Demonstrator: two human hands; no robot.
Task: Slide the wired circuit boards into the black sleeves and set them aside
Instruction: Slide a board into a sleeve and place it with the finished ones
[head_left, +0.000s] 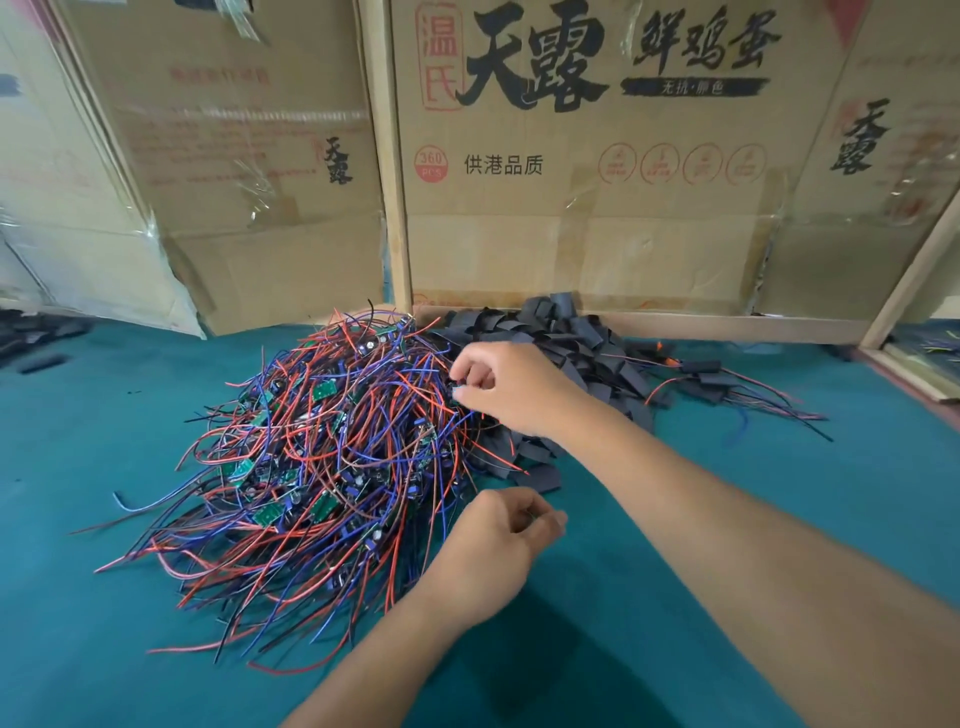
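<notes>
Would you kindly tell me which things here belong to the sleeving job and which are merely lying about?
Job: pile of wired circuit boards; heap of black sleeves; finished sleeved boards; right hand; left hand.
Lying about: cardboard boxes; wooden frame; green table cover.

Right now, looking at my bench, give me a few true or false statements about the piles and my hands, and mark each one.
1. The tangle of wired circuit boards lies left of the black sleeves. True.
2. The table is covered in red cloth. False: it is teal green.
3. The right hand pinches something small at the pile's edge. True.
4. The left hand lies flat and open on the table. False: its fingers are curled.
5. Finished sleeved boards lie at the far right. True.
</notes>
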